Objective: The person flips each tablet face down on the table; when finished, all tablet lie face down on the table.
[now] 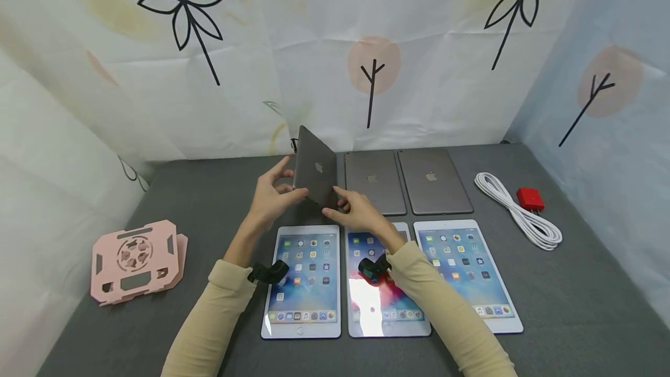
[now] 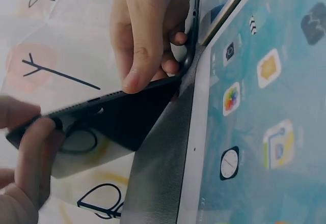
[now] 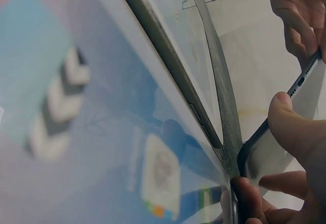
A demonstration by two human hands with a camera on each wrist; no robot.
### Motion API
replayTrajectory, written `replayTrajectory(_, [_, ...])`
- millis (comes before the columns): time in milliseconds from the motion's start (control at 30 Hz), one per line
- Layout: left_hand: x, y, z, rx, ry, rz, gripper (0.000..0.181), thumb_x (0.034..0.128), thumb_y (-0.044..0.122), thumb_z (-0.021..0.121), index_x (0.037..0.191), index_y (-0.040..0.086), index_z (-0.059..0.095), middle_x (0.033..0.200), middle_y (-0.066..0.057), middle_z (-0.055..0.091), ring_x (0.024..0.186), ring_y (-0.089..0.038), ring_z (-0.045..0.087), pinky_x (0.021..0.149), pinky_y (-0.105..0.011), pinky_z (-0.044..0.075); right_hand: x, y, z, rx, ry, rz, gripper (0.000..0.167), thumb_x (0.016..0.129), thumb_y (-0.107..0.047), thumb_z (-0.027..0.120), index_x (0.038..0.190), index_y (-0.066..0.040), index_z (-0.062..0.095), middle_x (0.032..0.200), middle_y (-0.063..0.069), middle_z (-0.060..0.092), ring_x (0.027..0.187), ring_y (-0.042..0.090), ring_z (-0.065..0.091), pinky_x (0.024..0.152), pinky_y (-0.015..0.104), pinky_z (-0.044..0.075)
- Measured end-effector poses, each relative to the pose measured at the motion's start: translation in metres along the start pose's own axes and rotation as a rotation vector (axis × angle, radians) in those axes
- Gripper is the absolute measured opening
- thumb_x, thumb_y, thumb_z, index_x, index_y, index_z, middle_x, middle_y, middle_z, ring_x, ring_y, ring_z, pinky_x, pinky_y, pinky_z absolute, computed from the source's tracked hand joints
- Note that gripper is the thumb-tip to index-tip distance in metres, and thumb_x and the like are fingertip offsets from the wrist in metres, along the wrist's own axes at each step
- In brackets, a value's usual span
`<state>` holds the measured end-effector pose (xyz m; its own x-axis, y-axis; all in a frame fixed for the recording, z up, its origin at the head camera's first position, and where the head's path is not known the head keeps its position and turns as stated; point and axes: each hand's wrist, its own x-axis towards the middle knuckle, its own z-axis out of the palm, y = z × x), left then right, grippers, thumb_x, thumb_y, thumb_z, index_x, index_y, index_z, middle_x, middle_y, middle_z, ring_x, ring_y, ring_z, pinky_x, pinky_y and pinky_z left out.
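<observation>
A dark grey tablet point(image 1: 316, 167), its back showing an apple logo, is tilted up off the table between both hands. My left hand point(image 1: 269, 196) holds its left side, the thumb at the lower edge and the index finger stretched upward. At the lower right corner, my right hand point(image 1: 361, 211) pinches the tablet between thumb and fingers. The left wrist view shows the port edge of the tablet point(image 2: 97, 102) and its dark, reflective screen side. Below the hands lie three lit white tablets; the left one point(image 1: 303, 278) is nearest, and the right forearm partly covers the others.
Two grey tablets point(image 1: 374, 182) lie face down along the back. Pink openwork plates point(image 1: 137, 260) are stacked at the left. A coiled white cable point(image 1: 518, 211) and a red charger block point(image 1: 531, 199) lie at the right. A printed curtain point(image 1: 314, 45) hangs behind the grey tabletop point(image 1: 576, 307).
</observation>
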<state>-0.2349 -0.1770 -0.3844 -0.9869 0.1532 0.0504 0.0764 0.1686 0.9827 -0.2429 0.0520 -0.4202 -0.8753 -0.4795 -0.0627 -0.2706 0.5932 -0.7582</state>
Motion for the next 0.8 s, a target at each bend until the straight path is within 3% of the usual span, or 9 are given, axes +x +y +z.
replayTrajectory(100, [-0.002, -0.001, -0.001, -0.074, 0.036, -0.072, 0.09, 0.091, -0.007, 0.067, 0.164, 0.011, 0.019, 0.137, -0.013, 0.042, 0.076, -0.001, 0.066, 0.08, -0.019, 0.059, 0.001, 0.0, 0.0, 0.024, 0.006, 0.035, 0.077, 0.102, -0.035, 0.063, 0.159, 0.004, 0.028, 0.134, 0.022, 0.059, 0.115, 0.031, 0.06, 0.1, 0.045, 0.051])
replayTrajectory(167, [-0.003, -0.002, -0.002, -0.115, 0.057, -0.112, 0.086, 0.092, -0.009, 0.066, 0.164, 0.009, 0.021, 0.134, -0.012, 0.043, 0.08, -0.001, 0.068, 0.08, -0.019, 0.059, 0.001, 0.0, 0.0, 0.058, 0.008, 0.059, 0.079, 0.102, -0.036, 0.064, 0.159, 0.004, 0.026, 0.132, 0.02, 0.058, 0.108, 0.027, 0.059, 0.096, 0.04, 0.051])
replayTrajectory(367, [-0.006, -0.006, -0.004, -0.189, 0.103, -0.181, 0.078, 0.093, -0.012, 0.063, 0.161, 0.006, 0.029, 0.119, -0.009, 0.046, 0.082, -0.004, 0.07, 0.082, -0.019, 0.059, 0.002, 0.003, 0.002, 0.228, 0.049, 0.066, 0.083, 0.098, -0.03, 0.071, 0.159, 0.005, 0.027, 0.103, 0.008, 0.048, 0.09, 0.018, 0.044, 0.079, 0.029, 0.039])
replayTrajectory(567, [-0.008, -0.013, -0.009, -0.181, 0.088, -0.196, 0.077, 0.094, -0.01, 0.063, 0.161, 0.006, 0.03, 0.115, -0.007, 0.046, 0.081, -0.005, 0.069, 0.083, -0.02, 0.059, 0.003, 0.004, 0.005, 0.273, 0.107, 0.077, 0.084, 0.094, -0.026, 0.076, 0.158, 0.005, 0.03, 0.1, 0.008, 0.048, 0.09, 0.017, 0.043, 0.078, 0.028, 0.038])
replayTrajectory(800, [-0.007, -0.023, -0.014, -0.15, 0.05, -0.187, 0.077, 0.0937, -0.012, 0.062, 0.161, 0.004, 0.027, 0.114, -0.007, 0.046, 0.082, -0.003, 0.069, 0.085, -0.02, 0.059, 0.003, -0.001, 0.009, 0.239, 0.164, 0.098, 0.086, 0.092, -0.026, 0.078, 0.157, 0.005, 0.031, 0.102, 0.012, 0.054, 0.081, 0.016, 0.043, 0.072, 0.027, 0.039])
